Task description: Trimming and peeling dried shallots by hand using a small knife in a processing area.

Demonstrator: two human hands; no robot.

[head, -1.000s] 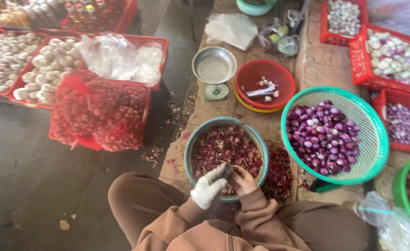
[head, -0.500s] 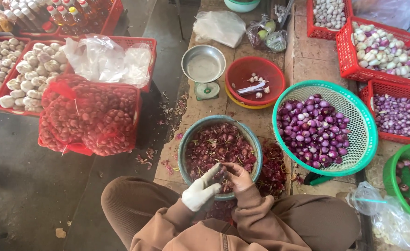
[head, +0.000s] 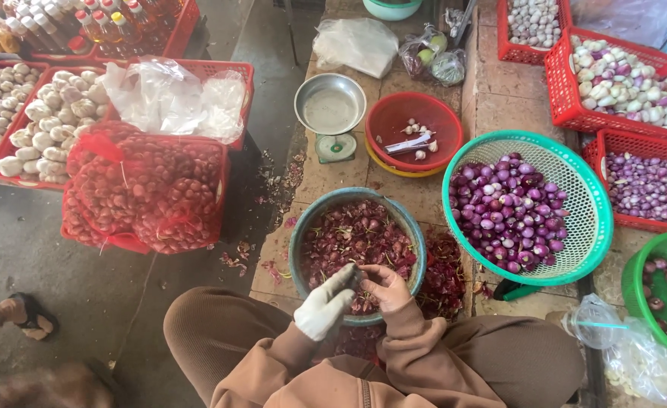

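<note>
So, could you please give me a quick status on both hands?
Left hand gloved, right hand bare, both meeting on a small item, too hidden to identify, over the basin of peels. Nothing in the way.

gloved left hand, bare right hand, fingertips meeting

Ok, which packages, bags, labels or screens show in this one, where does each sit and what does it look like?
Red mesh sacks: left of the basin, bulging with small reddish bulbs.
Clear plastic bags: crumpled on a red crate, behind the sacks.
White plastic bag: top centre, flat on the ground.
Knotted clear bags: right of it, with green fruit inside.
Bottles: top left, in a red crate, red caps, labels too small to tell.
Clear bag: bottom right, crumpled.
No screens.
</note>
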